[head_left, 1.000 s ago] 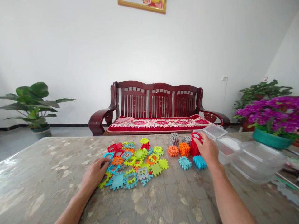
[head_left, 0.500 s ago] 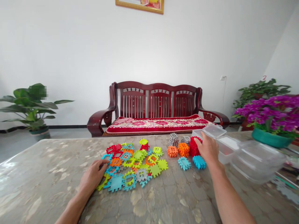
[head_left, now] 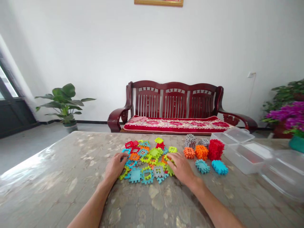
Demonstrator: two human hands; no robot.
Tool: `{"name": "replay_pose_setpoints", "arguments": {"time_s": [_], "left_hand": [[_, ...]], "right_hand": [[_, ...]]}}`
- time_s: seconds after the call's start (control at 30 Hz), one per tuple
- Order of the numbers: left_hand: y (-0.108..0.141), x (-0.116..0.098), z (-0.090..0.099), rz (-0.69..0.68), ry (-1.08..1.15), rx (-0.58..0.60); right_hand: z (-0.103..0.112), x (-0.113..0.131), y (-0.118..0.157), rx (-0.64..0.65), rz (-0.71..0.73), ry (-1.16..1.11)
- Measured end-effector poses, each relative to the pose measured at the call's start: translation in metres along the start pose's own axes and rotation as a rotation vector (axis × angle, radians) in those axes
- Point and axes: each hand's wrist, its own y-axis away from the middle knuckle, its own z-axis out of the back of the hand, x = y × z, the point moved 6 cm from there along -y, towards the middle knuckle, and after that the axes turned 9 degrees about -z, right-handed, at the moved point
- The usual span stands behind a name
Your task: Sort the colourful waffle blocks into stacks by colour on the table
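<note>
A loose pile of notched plastic building tiles [head_left: 153,154] in red, blue, green, orange and grey lies on the table. My left hand [head_left: 115,165] rests at the pile's left edge, beside a blue tile [head_left: 126,151], thumb and fingers apart. Reaching over the pile's right side, my right hand [head_left: 181,166] has its fingers spread on or just above green and orange tiles, partly hiding them. Right of that hand stand sorted stacks of tiles: a tall red stack [head_left: 216,149], orange stacks [head_left: 201,152], blue stacks [head_left: 219,167] and grey stacks [head_left: 190,140].
Clear plastic boxes [head_left: 247,158] with lids stand right of the stacks. Purple flowers in a teal pot [head_left: 297,144] are at the right edge. Behind the patterned table [head_left: 78,190] is a red wooden bench [head_left: 174,101]; a potted plant [head_left: 67,104] stands at left.
My right hand has moved left from the red stack to the right side of the loose pile. My left hand stays at the pile's left edge. The view has swung left.
</note>
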Motion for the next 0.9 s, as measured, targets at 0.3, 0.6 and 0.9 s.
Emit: {"name": "replay_pose_setpoints", "arguments": {"time_s": [0.3, 0.6, 0.9], "left_hand": [[0.001, -0.004, -0.005, -0.05, 0.178, -0.004], [-0.003, 0.01, 0.01, 0.134, 0.25, -0.142], [-0.061, -0.03, 0.021, -0.085, -0.132, -0.005]], "right_hand": [[-0.027, 0.0, 0.015, 0.02, 0.084, 0.053], [-0.023, 0.0, 0.015, -0.067, 0.079, 0.019], [-0.021, -0.006, 0.012, -0.127, 0.032, -0.02]]}}
